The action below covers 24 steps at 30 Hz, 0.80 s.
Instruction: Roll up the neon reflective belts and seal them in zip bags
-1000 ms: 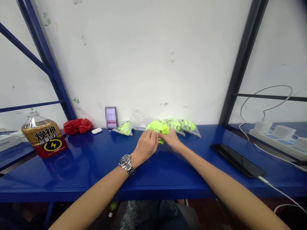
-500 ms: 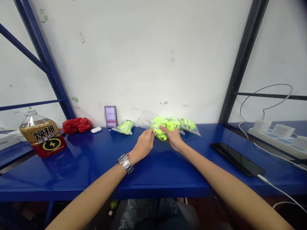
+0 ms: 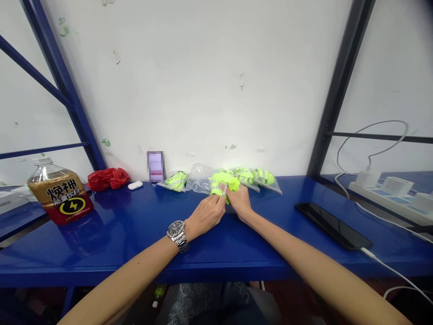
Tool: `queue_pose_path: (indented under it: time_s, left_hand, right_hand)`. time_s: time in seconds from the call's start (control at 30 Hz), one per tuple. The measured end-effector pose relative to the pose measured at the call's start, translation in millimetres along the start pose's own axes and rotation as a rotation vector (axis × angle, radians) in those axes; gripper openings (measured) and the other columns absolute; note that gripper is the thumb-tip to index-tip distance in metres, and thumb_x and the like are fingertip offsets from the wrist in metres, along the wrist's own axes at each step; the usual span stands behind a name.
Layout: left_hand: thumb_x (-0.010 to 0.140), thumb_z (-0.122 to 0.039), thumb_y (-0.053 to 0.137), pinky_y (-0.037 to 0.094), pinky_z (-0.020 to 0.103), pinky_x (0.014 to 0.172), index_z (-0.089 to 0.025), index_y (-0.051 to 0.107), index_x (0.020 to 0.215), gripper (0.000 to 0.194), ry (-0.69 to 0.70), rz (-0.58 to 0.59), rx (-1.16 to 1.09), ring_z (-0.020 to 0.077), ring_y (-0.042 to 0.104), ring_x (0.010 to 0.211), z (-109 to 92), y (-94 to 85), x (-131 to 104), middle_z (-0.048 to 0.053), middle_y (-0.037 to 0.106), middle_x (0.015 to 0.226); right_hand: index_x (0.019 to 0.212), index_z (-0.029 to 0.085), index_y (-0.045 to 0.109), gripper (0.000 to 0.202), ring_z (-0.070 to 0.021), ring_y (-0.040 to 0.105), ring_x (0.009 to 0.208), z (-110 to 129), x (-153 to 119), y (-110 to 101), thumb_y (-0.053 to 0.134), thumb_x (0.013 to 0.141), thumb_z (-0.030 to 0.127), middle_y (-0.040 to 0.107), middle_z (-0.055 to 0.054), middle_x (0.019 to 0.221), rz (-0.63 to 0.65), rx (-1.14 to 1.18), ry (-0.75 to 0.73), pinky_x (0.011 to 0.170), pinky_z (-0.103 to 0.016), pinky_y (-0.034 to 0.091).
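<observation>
A crumpled neon-yellow reflective vest [image 3: 232,181] is bunched up between both hands, just above the blue table [image 3: 135,230]. My right hand [image 3: 241,201] grips its right side, thumb on the near face. My left hand [image 3: 208,212], below a wrist with a steel watch, is closed with its fingertips pinching the front of the bundle. What exactly lies under those fingertips is hidden. Behind and left of the vest lies a clear plastic bag [image 3: 199,177], partly covered by it. Several bagged neon-yellow vests stand along the wall, one bagged vest [image 3: 176,180] left and another [image 3: 264,176] right.
At left are a large drink bottle [image 3: 62,192], a red plastic bag [image 3: 108,178] and a white earbud case [image 3: 135,185]. A phone [image 3: 156,166] leans against the wall. On the right lie a charging black phone [image 3: 333,225] and a power strip [image 3: 389,192].
My left hand has come right and slightly nearer, onto the vest's front. My right hand has drawn slightly left and nearer, and the bundle looks more compressed.
</observation>
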State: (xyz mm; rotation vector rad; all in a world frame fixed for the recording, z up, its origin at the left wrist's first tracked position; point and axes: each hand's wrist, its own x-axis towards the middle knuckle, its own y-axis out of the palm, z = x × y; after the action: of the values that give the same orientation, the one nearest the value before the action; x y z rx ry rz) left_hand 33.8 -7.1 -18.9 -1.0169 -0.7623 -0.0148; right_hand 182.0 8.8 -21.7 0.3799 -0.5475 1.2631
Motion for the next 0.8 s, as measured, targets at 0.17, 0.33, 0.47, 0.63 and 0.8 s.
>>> queue_pose_path:
  time_s: [0.17, 0.33, 0.47, 0.63, 0.8]
  left_hand:
    - [0.098, -0.030, 0.032, 0.047, 0.035, 0.067, -0.016, 0.050, 0.086, 0.026, 0.013, 0.021, 0.065, 0.0199, 0.056, 0.073, 12.4, -7.9, 3.9, 0.007, 0.056, 0.078]
    - [0.073, -0.055, 0.068, 0.038, 0.051, 0.095, -0.010, 0.042, 0.126, 0.074, -0.076, -0.066, 0.188, 0.0376, 0.045, 0.117, 27.7, -21.1, 7.1, 0.023, 0.048, 0.126]
    - [0.063, -0.042, 0.077, 0.020, 0.051, 0.112, -0.006, 0.021, 0.142, 0.103, -0.066, -0.020, 0.216, 0.0372, 0.026, 0.136, 32.8, -21.6, 8.1, 0.024, 0.031, 0.145]
    - [0.063, -0.039, 0.072, 0.020, 0.050, 0.113, -0.006, 0.032, 0.136, 0.090, -0.061, 0.034, 0.202, 0.0338, 0.044, 0.124, 34.5, -19.6, 6.9, 0.021, 0.049, 0.130]
    - [0.068, -0.043, 0.065, 0.025, 0.053, 0.110, -0.005, 0.036, 0.132, 0.080, -0.024, 0.011, 0.197, 0.0360, 0.044, 0.122, 30.9, -20.1, 6.1, 0.023, 0.050, 0.127]
  right_hand:
    - [0.097, 0.014, 0.067, 0.041, -0.0228, 0.063, 0.089, -2.8, 10.4, -12.2, 0.072, 0.068, 0.042, 0.070, -0.010, 0.098, 0.138, 0.129, 0.062, 0.078, -0.033, 0.050]
    - [0.101, 0.015, 0.066, 0.050, -0.0208, 0.064, 0.079, -5.2, 13.1, -22.1, 0.079, 0.060, 0.041, 0.070, -0.008, 0.094, 0.274, 0.177, 0.198, 0.068, -0.031, 0.052]
    - [0.105, 0.017, 0.063, 0.053, -0.0201, 0.064, 0.074, 3.1, 7.4, -18.3, 0.080, 0.060, 0.040, 0.070, -0.006, 0.093, 0.462, 0.246, 0.306, 0.059, -0.028, 0.051]
    - [0.102, 0.019, 0.062, 0.046, -0.0198, 0.064, 0.080, 12.6, 6.7, -24.1, 0.078, 0.064, 0.040, 0.069, -0.005, 0.092, 0.651, 0.254, 0.399, 0.063, -0.029, 0.052]
    - [0.094, 0.017, 0.061, 0.042, -0.0167, 0.060, 0.070, 10.4, 5.2, -26.2, 0.078, 0.064, 0.042, 0.066, -0.003, 0.081, 0.647, 0.254, 0.350, 0.060, -0.028, 0.050]
